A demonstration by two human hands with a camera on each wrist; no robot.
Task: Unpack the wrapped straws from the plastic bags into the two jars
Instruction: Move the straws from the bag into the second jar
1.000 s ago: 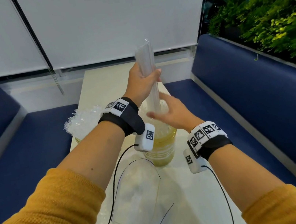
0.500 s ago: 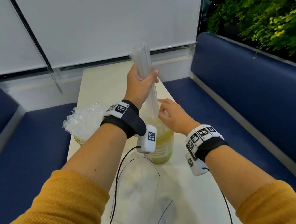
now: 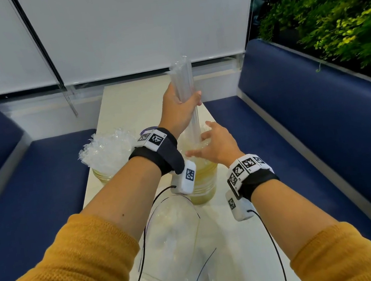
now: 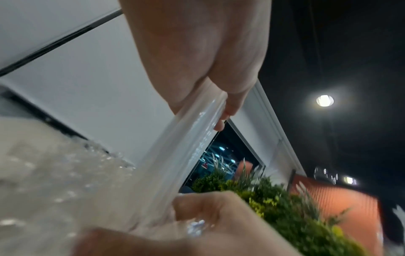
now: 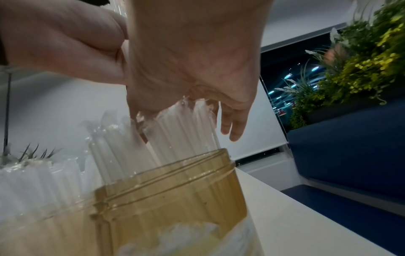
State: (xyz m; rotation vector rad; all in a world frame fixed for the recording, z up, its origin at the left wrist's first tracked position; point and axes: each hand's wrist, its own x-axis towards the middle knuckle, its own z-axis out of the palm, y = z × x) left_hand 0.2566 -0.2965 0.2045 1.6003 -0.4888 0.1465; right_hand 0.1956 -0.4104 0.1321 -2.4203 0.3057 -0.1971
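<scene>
My left hand (image 3: 181, 111) grips a bundle of clear-wrapped straws (image 3: 182, 78) upright, its lower end reaching down into the near amber jar (image 3: 204, 185). In the left wrist view the left hand (image 4: 208, 69) is curled round the bundle (image 4: 186, 147). My right hand (image 3: 215, 146) hovers over the jar mouth with fingers spread, touching the tops of the straws that stand in it. The right wrist view shows the right hand (image 5: 186, 69) over those straws (image 5: 181, 131) and the jar (image 5: 171, 199). A second jar (image 3: 104, 175) at the left is packed with wrapped straws (image 3: 106, 152).
A crumpled clear plastic bag (image 3: 170, 238) lies on the white table (image 3: 131, 105) in front of the jars, crossed by the wrist cables. Blue bench seats (image 3: 301, 147) flank the narrow table. Plants (image 3: 342, 20) stand behind the right bench.
My right hand has left the lower part of the bundle and spread its fingers over the straws in the near jar. The left hand still holds the bundle upright.
</scene>
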